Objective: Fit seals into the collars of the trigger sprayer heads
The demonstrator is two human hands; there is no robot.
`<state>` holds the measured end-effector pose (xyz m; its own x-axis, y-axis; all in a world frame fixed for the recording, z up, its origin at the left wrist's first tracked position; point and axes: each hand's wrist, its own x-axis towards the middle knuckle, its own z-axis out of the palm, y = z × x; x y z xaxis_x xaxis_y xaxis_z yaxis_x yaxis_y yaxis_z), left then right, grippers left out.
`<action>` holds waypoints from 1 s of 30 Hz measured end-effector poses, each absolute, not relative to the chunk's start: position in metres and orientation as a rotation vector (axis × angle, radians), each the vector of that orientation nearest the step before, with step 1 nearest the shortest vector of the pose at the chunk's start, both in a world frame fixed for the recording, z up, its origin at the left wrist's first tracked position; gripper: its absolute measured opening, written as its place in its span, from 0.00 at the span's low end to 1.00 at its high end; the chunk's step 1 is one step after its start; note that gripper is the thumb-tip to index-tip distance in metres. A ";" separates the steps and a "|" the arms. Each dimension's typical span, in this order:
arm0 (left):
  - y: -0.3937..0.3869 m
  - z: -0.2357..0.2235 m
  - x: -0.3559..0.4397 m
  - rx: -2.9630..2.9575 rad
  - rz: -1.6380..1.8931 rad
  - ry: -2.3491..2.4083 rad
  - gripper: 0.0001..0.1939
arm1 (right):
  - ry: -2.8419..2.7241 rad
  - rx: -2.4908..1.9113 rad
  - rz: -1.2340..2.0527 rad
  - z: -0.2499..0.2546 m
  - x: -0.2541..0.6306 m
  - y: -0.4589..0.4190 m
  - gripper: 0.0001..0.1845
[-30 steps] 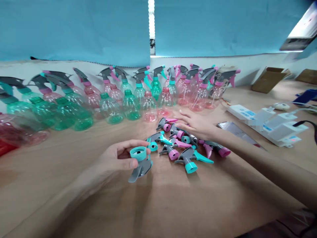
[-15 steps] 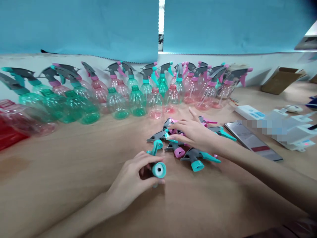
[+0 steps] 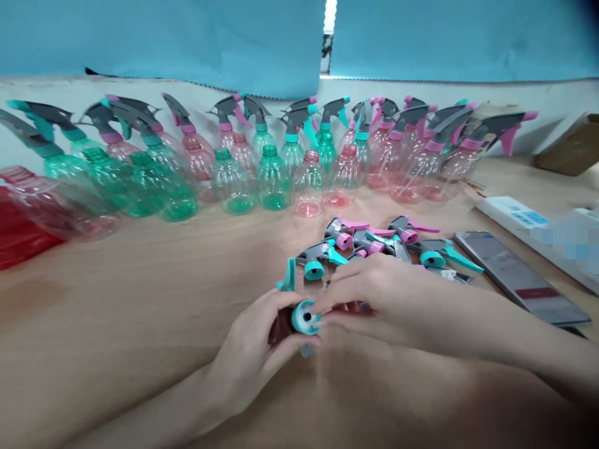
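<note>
My left hand (image 3: 255, 343) is closed around a trigger sprayer head. Its turquoise collar (image 3: 304, 317) faces me, showing a white inside with a dark hole, and its turquoise trigger (image 3: 290, 274) sticks up behind my fingers. My right hand (image 3: 374, 293) has come to the collar's right rim, fingertips pinched together against it; what they may hold is hidden. Just beyond my hands lies a pile of grey sprayer heads with pink or turquoise parts, among them a turquoise one (image 3: 314, 268) and a pink one (image 3: 344, 240). My right hand covers part of this pile.
Along the wall stand several clear pink and green bottles, some with sprayers, some open-necked like this green bottle (image 3: 274, 181). A phone (image 3: 519, 274) and a white power strip (image 3: 519, 218) lie right. A red bag (image 3: 23, 231) is left, a cardboard box (image 3: 571, 149) back right.
My right hand has moved from above the pile down and towards me to the collar in my left hand. My left hand keeps its hold. The view has shifted slightly.
</note>
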<state>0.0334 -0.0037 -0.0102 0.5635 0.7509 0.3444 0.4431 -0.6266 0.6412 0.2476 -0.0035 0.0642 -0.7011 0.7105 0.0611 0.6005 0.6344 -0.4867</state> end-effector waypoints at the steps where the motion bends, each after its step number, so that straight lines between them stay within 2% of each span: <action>1: -0.003 -0.011 0.033 2.286 0.849 0.964 0.15 | -2.609 -1.087 0.645 0.064 0.246 -0.004 0.09; 8: -0.001 -0.014 0.033 2.245 0.915 0.951 0.15 | -2.577 -1.126 0.793 0.055 0.241 -0.005 0.11; 14: 0.000 -0.012 0.033 2.321 0.966 0.931 0.14 | -2.545 -1.125 0.729 0.045 0.242 -0.007 0.10; 20: 0.002 -0.013 0.032 2.341 0.912 0.860 0.13 | -2.445 -1.127 0.896 0.043 0.241 -0.008 0.11; 30: 0.002 -0.010 0.034 2.310 0.868 0.851 0.13 | -2.339 -1.155 0.815 0.043 0.238 -0.009 0.09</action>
